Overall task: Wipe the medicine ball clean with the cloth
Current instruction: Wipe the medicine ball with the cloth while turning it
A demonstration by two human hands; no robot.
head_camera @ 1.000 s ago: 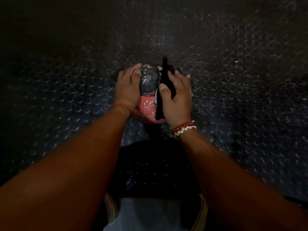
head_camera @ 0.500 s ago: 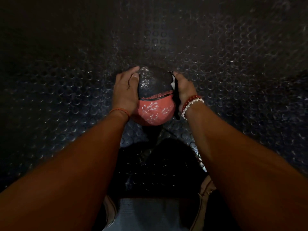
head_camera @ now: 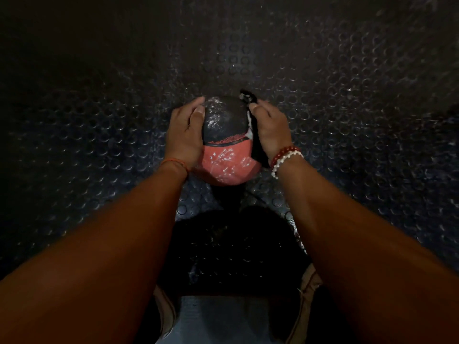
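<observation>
A medicine ball (head_camera: pixel 228 145) is seen resting on a dark rubber floor (head_camera: pixel 347 95) studded with raised round discs, straight ahead of the person and between the two hands. Being round, the ball shows no long axis. Its black half is turned away from the person and its salmon-red half is turned towards them. The seam between the two colours runs across from left to right, bowed slightly towards the person. Speckled glints are caught on both halves.

The ball's left side is cupped by the left hand (head_camera: pixel 185 135): the palm is laid flat against it, the fingers are curved round it, and the thumb is set on the black top. A thin orange thread bracelet (head_camera: pixel 173 162) is worn at that wrist.

A dark cloth (head_camera: pixel 258 152) with a white patch is held against the ball's right side by the right hand (head_camera: pixel 270 130), whose fingers are curled over it. The cloth's long axis runs away from the person, from just beside the wrist up past the fingertips, where a loose end sticks out. Red and white beaded bracelets (head_camera: pixel 285 156) are worn at the right wrist.

At the bottom edge, parts of two light shoes (head_camera: pixel 166 311) are dimly seen.
</observation>
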